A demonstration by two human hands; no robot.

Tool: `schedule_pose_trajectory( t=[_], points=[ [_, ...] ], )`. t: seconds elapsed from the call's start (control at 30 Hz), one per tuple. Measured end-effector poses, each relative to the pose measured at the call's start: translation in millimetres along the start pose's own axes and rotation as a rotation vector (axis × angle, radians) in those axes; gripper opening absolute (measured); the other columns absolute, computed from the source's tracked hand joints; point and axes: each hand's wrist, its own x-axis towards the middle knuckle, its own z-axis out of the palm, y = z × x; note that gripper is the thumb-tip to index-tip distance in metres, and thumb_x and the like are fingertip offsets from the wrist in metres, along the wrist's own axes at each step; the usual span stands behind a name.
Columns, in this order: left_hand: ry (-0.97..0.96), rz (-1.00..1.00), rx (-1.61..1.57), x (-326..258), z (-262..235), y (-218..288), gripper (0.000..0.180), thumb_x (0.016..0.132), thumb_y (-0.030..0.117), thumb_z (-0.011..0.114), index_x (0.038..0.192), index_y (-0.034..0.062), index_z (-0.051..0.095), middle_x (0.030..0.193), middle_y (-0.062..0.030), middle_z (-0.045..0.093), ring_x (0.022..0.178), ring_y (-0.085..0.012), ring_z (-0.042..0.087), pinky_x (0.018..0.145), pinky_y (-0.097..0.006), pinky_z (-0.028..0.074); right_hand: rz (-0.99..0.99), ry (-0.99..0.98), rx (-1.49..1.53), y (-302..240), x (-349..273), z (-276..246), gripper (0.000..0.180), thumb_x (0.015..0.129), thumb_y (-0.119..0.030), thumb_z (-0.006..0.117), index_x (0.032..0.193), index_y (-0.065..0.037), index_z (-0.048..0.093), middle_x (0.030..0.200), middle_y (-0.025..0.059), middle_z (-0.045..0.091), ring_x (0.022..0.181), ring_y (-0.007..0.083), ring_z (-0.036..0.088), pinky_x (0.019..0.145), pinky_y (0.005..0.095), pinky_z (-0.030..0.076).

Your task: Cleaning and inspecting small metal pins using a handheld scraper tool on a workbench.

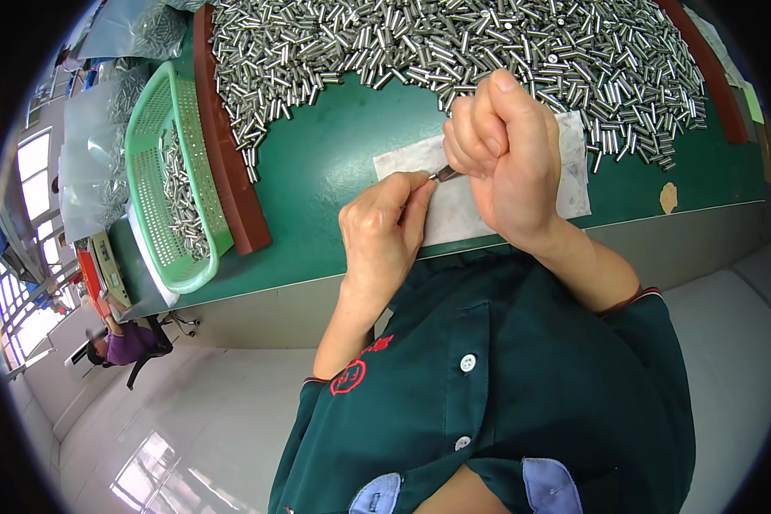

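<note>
From the head view, the right hand [505, 154] is curled into a fist, gripping a small metal pin [445, 174]. The left hand [385, 227] pinches the pin's other end with nearly closed fingers. Both hover over a white sheet [574, 184] on the green table [325, 163]. Beyond the sheet lies a heap of steel pins [454, 43]; left of it, a green basket [158, 184] and clear bags [94, 154].

left hand [384, 230] and right hand [504, 154] pinch metal pin [445, 174]; above white sheet [454, 206]
</note>
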Motion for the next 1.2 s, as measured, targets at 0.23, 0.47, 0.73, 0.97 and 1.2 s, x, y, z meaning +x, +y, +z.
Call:
schedule_pose_trajectory(
  t=[0.23, 0.47, 0.73, 0.97, 1.2],
  points=[
    [0.008, -0.009, 0.005, 1, 1, 0, 0.008, 0.066, 0.002, 0.064, 0.067, 0.0015, 0.056, 0.052, -0.0105, 0.050, 0.044, -0.0244, 0.049, 0.042, -0.031, 0.038, -0.080, -0.030, -0.073, 7, -1, 1, 0.038, 0.090, -0.023, 0.028, 0.054, -0.010, 0.028, 0.045, -0.0017, 0.025, 0.041, 0.0070, 0.017, 0.039, 0.0225, 0.018],
    [-0.015, 0.037, 0.053, 3, -3, 4, 0.008, 0.066, 0.002, 0.064, 0.067, 0.0016, 0.056, 0.052, -0.0111, 0.050, 0.044, -0.0259, 0.050, 0.042, -0.031, 0.039, -0.273, -0.086, -0.268, 14, -7, 6, 0.036, 0.090, -0.015, 0.032, 0.055, -0.007, 0.027, 0.050, -0.0021, 0.025, 0.045, 0.0059, 0.020, 0.041, 0.0225, 0.019],
    [-0.011, 0.019, 0.053, 3, -2, 4, 0.007, 0.070, 0.003, 0.062, 0.072, 0.0020, 0.056, 0.053, -0.0116, 0.051, 0.045, -0.0255, 0.051, 0.043, -0.032, 0.039, -0.160, -0.034, 0.038, 2, 5, -2, 0.036, 0.089, -0.020, 0.030, 0.054, -0.010, 0.028, 0.045, -0.0017, 0.025, 0.041, 0.0065, 0.016, 0.038, 0.0231, 0.016],
    [-0.249, -0.426, -1.163, 16, -25, -11, 0.012, 0.083, 0.013, 0.054, 0.085, 0.0033, 0.049, 0.070, -0.0033, 0.051, 0.049, -0.0038, 0.032, 0.045, -0.017, 0.026, -0.198, -0.042, 0.254, -25, 10, -15, 0.038, 0.088, -0.023, 0.030, 0.053, -0.010, 0.027, 0.043, -0.0006, 0.026, 0.039, 0.0070, 0.018, 0.036, 0.0230, 0.017],
    [-0.309, -0.420, -1.345, 27, -15, -23, 0.013, 0.082, 0.016, 0.055, 0.084, 0.0043, 0.050, 0.077, -0.0077, 0.048, 0.049, -0.0032, 0.025, 0.043, -0.016, 0.020, -0.130, 0.023, 0.190, -20, 11, -18, 0.037, 0.089, -0.025, 0.027, 0.053, -0.014, 0.026, 0.042, -0.0037, 0.023, 0.037, 0.0064, 0.014, 0.037, 0.0222, 0.016]
  ],
)
